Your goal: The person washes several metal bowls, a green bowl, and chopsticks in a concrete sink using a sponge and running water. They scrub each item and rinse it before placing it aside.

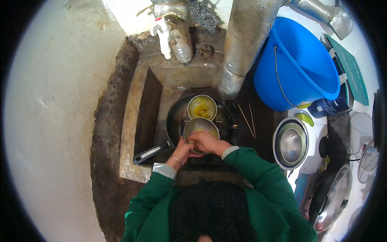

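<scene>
A metal bowl point(203, 123) is tilted at the near side of a dark frying pan point(172, 117), down in the sink. My left hand point(182, 154) grips this bowl by its near left rim. Reaching over the near rim, my right hand point(207, 142) has its fingers bent into the bowl; whatever they hold is hidden. Just beyond stands a second metal bowl point(196, 99) with yellow scraps inside. The pan's black handle point(151, 152) points toward the near left.
A white tap point(163, 37) hangs above the sink wall point(135, 121). Two thin sticks point(246, 120) lie right of the pan. Farther right are a blue bucket point(268, 70), stacked bowls point(278, 141) and a metal lid point(336, 197). A silvery pipe point(246, 40) rises behind.
</scene>
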A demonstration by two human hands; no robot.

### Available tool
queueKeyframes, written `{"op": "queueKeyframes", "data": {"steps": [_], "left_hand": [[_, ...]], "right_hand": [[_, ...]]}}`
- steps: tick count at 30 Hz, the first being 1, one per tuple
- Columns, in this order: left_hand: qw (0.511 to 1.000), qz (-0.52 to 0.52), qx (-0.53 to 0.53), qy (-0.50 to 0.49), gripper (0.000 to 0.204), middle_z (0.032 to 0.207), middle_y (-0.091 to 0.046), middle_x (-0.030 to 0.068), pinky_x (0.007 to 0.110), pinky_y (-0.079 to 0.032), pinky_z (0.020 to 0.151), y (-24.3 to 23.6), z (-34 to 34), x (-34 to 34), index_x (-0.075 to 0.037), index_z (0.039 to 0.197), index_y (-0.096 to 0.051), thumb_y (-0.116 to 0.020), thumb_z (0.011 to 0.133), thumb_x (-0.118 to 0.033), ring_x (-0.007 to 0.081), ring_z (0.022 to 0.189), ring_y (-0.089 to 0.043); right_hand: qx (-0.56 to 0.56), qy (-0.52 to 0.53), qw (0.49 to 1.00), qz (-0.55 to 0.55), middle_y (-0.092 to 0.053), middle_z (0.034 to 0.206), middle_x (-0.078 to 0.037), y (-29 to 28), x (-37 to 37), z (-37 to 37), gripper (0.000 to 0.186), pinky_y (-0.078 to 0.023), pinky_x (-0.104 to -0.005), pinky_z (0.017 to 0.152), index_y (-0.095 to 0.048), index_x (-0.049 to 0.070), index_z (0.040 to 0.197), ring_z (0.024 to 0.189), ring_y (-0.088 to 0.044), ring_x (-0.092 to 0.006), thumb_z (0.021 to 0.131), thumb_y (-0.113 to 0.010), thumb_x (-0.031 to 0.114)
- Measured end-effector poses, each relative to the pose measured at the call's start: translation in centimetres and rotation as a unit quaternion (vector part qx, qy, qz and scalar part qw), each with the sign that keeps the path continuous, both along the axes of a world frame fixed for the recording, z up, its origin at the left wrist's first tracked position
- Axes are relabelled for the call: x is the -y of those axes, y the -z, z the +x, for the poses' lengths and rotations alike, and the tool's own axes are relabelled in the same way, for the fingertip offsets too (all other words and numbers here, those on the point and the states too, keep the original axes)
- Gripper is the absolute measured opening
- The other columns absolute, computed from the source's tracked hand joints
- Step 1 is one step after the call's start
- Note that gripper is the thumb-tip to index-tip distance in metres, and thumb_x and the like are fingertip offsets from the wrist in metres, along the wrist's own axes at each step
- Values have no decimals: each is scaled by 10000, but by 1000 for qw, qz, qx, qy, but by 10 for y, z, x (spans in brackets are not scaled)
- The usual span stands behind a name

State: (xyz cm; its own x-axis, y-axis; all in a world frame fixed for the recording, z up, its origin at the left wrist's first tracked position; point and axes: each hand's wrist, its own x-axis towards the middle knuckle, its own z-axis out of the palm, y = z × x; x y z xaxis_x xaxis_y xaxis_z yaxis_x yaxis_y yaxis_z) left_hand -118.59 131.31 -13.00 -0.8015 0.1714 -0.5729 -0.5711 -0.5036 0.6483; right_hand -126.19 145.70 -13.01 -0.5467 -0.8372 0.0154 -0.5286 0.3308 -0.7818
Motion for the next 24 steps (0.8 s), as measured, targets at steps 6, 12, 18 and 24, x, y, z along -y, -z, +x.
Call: {"op": "queueKeyframes", "data": {"steps": [6,12,18,24], "left_hand": [[999,-7,32,-27,606,1162,-469,170,525,-544,696,2,4,13,-90,1249,-284,-488,688,12,385,939,-579],[999,36,13,-9,655,1224,-435,159,526,-535,727,-16,4,-15,-110,1299,-281,-477,683,0,389,993,-553],[999,-34,36,-14,564,1163,-441,170,522,-548,674,-4,-1,17,-99,1205,-259,-493,703,2,402,953,-561],[999,-25,21,-19,569,1165,-429,189,521,-551,663,6,-1,18,-82,1208,-232,-484,706,11,405,911,-581]], "right_hand": [[-216,50,963,152,-579,832,-152,-24,-22,-8,198,-475,-432,647,-578,62,883,793,-588,-322,699,-616,125],[-47,146,988,17,-585,925,-163,-16,3,-19,301,-483,-401,706,-557,65,983,841,-581,-347,689,-621,63],[-50,-132,988,61,-577,1089,-155,-13,-17,0,464,-458,-371,839,-554,79,1135,983,-556,-340,684,-631,3],[48,94,994,-39,-603,891,-137,-39,-16,-35,267,-478,-328,679,-617,57,949,763,-581,-248,689,-660,11]]}}
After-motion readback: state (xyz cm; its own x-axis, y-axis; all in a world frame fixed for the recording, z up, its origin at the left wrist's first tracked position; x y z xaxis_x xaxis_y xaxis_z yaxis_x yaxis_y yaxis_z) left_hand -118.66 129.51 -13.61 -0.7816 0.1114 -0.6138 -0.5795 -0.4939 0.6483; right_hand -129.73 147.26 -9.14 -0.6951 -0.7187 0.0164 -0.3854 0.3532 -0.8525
